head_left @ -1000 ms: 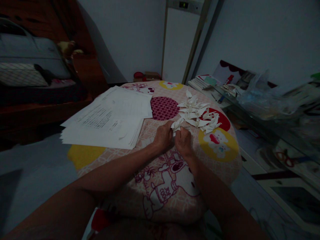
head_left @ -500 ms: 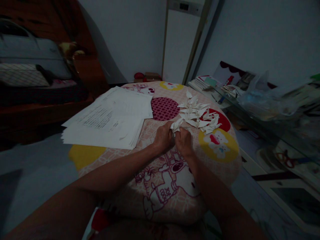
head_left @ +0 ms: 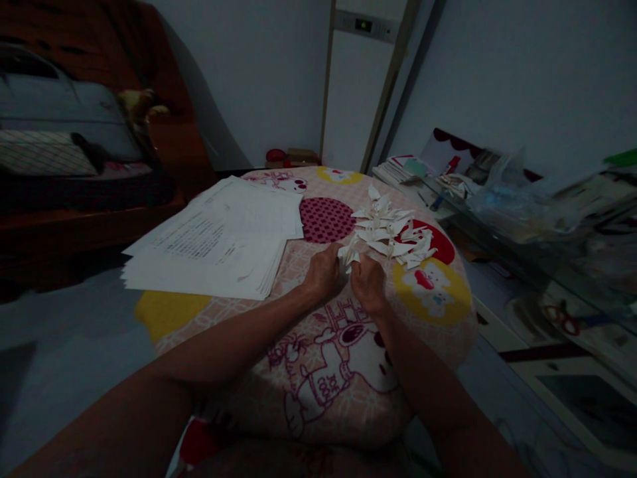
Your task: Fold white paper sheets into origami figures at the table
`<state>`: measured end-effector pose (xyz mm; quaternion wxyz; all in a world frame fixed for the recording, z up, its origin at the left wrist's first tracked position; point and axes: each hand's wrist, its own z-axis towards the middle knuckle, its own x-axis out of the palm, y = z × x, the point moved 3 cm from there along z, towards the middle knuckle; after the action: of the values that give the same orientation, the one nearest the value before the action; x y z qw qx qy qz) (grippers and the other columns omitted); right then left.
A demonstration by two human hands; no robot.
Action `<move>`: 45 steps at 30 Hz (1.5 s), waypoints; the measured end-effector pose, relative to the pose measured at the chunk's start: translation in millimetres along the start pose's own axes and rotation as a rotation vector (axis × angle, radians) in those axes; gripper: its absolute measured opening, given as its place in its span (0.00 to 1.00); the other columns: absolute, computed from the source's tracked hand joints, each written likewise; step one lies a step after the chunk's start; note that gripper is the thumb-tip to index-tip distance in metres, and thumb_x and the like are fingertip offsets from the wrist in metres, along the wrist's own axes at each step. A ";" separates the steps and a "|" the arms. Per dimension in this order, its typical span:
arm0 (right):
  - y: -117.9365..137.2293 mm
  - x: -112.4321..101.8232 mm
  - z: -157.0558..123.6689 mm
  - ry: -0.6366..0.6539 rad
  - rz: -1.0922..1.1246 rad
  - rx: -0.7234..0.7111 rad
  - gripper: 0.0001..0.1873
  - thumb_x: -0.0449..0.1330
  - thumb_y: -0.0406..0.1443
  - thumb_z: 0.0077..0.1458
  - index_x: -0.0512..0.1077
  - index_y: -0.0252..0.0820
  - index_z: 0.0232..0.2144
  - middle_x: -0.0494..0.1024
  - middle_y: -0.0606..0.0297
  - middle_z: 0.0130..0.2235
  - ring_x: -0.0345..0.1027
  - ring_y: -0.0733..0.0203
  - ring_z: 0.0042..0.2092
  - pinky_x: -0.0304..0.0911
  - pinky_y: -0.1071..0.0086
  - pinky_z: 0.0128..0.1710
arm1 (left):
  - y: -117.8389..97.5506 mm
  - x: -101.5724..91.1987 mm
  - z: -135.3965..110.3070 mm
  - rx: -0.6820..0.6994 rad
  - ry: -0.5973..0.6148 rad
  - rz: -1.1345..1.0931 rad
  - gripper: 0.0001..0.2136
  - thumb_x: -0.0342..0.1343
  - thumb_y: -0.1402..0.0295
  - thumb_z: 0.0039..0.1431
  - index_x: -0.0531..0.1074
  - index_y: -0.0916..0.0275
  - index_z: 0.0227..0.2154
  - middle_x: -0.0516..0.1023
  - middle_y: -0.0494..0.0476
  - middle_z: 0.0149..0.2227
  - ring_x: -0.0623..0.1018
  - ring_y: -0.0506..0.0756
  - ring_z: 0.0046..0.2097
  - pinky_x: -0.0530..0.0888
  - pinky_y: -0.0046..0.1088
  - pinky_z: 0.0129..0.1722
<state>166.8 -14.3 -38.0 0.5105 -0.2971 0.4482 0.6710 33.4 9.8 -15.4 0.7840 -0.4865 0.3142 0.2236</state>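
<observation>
My left hand and my right hand meet over the middle of a round table covered in a pink cartoon-print cloth. Both pinch a small white folded paper piece between their fingertips. Just beyond it lies a pile of several white folded paper figures on the cloth. A stack of white printed sheets lies to the left of my left hand.
A glass-topped shelf with books, bags and clutter runs along the right. A white door stands behind the table. Dark furniture with a grey bag fills the left background. A red object sits on the floor by the wall.
My hands have stayed together on the folded paper, shifting it slightly between the fingers. The view has dipped a little.
</observation>
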 end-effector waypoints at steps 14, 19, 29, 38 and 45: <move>3.7 -12.0 2.8 0.033 -0.081 0.037 0.12 0.50 0.36 0.67 0.72 0.40 0.37 0.77 0.52 0.31 0.71 0.51 0.36 0.63 0.61 0.38 | 9.9 3.0 7.9 0.031 0.122 0.108 0.19 0.48 0.77 0.61 0.71 0.64 0.54 0.82 0.64 0.41 0.82 0.62 0.43 0.74 0.34 0.43; 2.3 -17.0 6.0 0.116 -0.188 0.003 0.11 0.52 0.36 0.66 0.72 0.36 0.43 0.80 0.50 0.36 0.75 0.52 0.37 0.63 0.63 0.38 | 24.4 0.6 12.4 0.108 0.165 0.124 0.18 0.52 0.75 0.60 0.71 0.66 0.53 0.81 0.68 0.46 0.80 0.63 0.48 0.73 0.37 0.48; -33.1 -23.1 21.2 0.203 0.204 0.092 0.21 0.63 0.31 0.50 0.78 0.41 0.48 0.83 0.60 0.38 0.76 0.57 0.37 0.67 0.67 0.38 | 67.8 -41.9 31.5 0.040 0.252 0.084 0.27 0.68 0.69 0.44 0.75 0.60 0.51 0.77 0.66 0.53 0.77 0.66 0.53 0.73 0.43 0.53; -36.1 -22.8 20.9 0.025 0.468 0.182 0.11 0.58 0.37 0.52 0.80 0.38 0.31 0.80 0.63 0.26 0.74 0.58 0.30 0.66 0.68 0.33 | 66.2 -45.7 36.7 0.038 0.084 -0.081 0.16 0.49 0.77 0.52 0.81 0.62 0.37 0.83 0.62 0.40 0.79 0.58 0.39 0.75 0.38 0.45; -16.1 -12.1 17.8 0.106 0.571 0.009 0.31 0.70 0.36 0.46 0.74 0.40 0.54 0.82 0.54 0.48 0.76 0.52 0.49 0.69 0.58 0.52 | 79.1 -41.4 35.7 -0.114 -0.010 -0.144 0.17 0.48 0.75 0.50 0.82 0.63 0.36 0.81 0.59 0.29 0.78 0.57 0.33 0.75 0.33 0.38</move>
<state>186.8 -2.1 -25.0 0.2778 -0.1914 0.5426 0.7693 -37.8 73.9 -23.5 0.7707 -0.5503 0.2613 0.1868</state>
